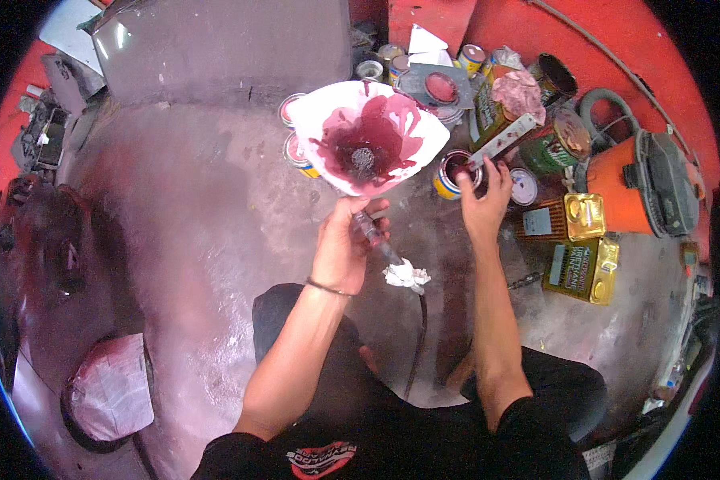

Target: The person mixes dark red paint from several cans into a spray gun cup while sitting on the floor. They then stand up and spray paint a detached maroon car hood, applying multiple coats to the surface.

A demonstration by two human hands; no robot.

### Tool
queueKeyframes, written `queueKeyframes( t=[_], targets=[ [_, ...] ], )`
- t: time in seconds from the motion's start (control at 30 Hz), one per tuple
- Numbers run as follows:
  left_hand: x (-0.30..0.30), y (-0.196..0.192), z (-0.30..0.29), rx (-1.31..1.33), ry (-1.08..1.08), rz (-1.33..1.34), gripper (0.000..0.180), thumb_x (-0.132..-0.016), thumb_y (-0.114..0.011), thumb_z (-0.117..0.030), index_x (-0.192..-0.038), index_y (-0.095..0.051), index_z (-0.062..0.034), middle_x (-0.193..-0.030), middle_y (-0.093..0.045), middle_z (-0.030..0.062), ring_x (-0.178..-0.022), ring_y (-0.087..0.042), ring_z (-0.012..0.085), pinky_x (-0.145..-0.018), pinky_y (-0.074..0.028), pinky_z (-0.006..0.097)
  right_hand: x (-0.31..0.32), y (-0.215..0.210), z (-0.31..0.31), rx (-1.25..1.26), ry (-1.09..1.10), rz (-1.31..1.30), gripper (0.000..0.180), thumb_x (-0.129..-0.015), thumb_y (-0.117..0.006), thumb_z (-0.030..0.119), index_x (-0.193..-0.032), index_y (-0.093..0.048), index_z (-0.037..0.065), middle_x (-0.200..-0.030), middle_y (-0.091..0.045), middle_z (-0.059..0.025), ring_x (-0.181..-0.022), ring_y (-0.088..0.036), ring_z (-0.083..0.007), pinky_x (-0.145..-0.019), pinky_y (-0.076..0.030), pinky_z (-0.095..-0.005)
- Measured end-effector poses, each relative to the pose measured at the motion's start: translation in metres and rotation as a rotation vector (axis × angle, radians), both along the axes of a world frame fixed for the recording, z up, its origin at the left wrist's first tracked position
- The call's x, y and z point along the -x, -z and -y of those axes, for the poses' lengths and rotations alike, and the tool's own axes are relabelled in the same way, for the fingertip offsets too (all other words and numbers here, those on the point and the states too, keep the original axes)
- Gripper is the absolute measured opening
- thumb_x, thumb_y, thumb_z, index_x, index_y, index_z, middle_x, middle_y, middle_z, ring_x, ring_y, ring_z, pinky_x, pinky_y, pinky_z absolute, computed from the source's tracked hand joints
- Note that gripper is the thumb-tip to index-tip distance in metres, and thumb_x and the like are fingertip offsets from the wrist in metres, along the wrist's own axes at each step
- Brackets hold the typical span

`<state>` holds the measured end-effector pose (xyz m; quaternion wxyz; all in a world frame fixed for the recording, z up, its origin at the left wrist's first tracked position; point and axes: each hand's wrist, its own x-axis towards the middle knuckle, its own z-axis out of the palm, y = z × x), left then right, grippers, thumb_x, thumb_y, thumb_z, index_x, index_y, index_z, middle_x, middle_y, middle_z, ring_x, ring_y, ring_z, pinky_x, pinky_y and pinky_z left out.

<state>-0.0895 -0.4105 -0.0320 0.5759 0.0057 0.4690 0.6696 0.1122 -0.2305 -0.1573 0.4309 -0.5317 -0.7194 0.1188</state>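
Observation:
A white paper paint strainer [429, 138] flares open in front of me, dark red paint streaked down its inside to the mesh at the bottom. My left hand [345, 244] is closed beneath it, the thumb at its lower edge and the fingers curled about the grey handle [369, 230] of what looks like a spray gun. A white rag [408, 276] wraps the joint to a black hose [421, 336]. To the right, my right hand [488, 200] grips the side of a paint can [446, 188] of dark red paint. A pale flat stick [508, 138] leans from the can, touching my fingers.
A round lid [523, 186] lies beside the can. Two gold rectangular tins [585, 216] [580, 272], a green can [556, 144] and an orange bucket [622, 184] stand at the right. More cans crowd behind; a grey panel [224, 48] rises at the far left.

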Motion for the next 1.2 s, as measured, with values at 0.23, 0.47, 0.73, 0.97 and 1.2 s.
queueKeyframes(
  t=[0.23,0.47,0.73,0.97,1.2],
  targets=[
    [-0.021,0.026,-0.051,0.025,0.094,0.011,0.035,-0.089,-0.07,-0.033,-0.114,-0.056,-0.0126,-0.109,-0.071,0.0117,-0.09,-0.065,0.0241,-0.079,-0.052,0.037,0.017,-0.192,0.021,0.612,-0.283,-0.685,0.032,-0.099,-0.065,0.029,-0.107,-0.074,-0.001,-0.086,-0.075,-0.0125,-0.077,-0.071,-0.0203,-0.074,-0.054,-0.0333],
    [-0.048,0.042,-0.085,0.005,0.138,-0.038,0.034,-0.088,-0.072,-0.033,-0.108,-0.064,-0.0074,-0.103,-0.073,0.0106,-0.079,-0.066,0.0205,-0.07,-0.052,0.034,0.011,-0.227,0.008,0.348,-0.155,-0.113,0.031,-0.094,-0.063,0.027,-0.093,-0.075,-0.001,-0.072,-0.074,-0.013,-0.065,-0.072,-0.0247,-0.065,-0.054,-0.0362],
    [-0.053,0.043,-0.098,0.036,0.123,-0.033,0.035,-0.084,-0.075,-0.031,-0.104,-0.066,-0.004,-0.093,-0.071,0.0074,-0.071,-0.063,0.0179,-0.064,-0.051,0.032,-0.017,-0.232,-0.025,0.403,-0.173,-0.14,0.034,-0.092,-0.067,0.029,-0.097,-0.075,-0.004,-0.073,-0.071,-0.0138,-0.069,-0.066,-0.0157,-0.067,-0.051,-0.0327],
    [-0.045,0.064,-0.106,0.032,0.094,0.048,0.034,-0.083,-0.075,-0.031,-0.103,-0.065,-0.0059,-0.089,-0.07,0.0082,-0.069,-0.062,0.0184,-0.064,-0.05,0.033,-0.019,-0.244,-0.019,0.562,-0.213,-0.474,0.027,-0.097,-0.065,0.022,-0.098,-0.074,-0.003,-0.082,-0.073,-0.0049,-0.069,-0.064,-0.0115,-0.066,-0.05,-0.0289],
    [-0.029,0.06,-0.091,0.07,0.12,-0.009,0.044,-0.083,-0.072,-0.044,-0.116,-0.063,-0.0163,-0.099,-0.073,0.0041,-0.078,-0.065,0.0188,-0.069,-0.049,0.033,-0.054,-0.168,-0.03,0.475,-0.034,-0.376,0.029,-0.097,-0.066,0.025,-0.099,-0.074,-0.003,-0.082,-0.072,-0.0029,-0.07,-0.061,-0.0088,-0.066,-0.048,-0.0276]
  ],
)
